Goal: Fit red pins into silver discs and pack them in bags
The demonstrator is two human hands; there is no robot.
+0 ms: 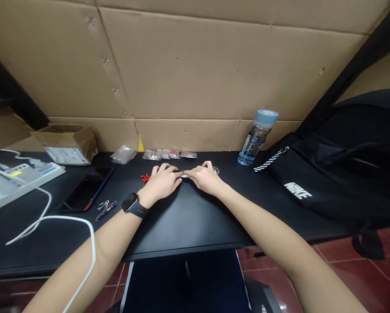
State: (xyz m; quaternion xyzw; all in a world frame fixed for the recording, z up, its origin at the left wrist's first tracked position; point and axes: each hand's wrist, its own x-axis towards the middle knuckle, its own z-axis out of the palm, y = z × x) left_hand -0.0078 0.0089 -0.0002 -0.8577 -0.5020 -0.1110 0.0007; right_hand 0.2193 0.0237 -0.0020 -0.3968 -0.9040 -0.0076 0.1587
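My left hand and my right hand meet over the middle of the black table. Together they pinch a small silvery object between their fingertips; it is too small to tell what it is. A black smartwatch sits on my left wrist. A small red piece lies just left of my left hand. Behind my right hand a round metal disc rests on the table.
Several small clear bags lie along the cardboard wall. A blue-capped water bottle stands at right, next to a black bag. At left are a cardboard box, a phone, a pen, a power strip and a white cable.
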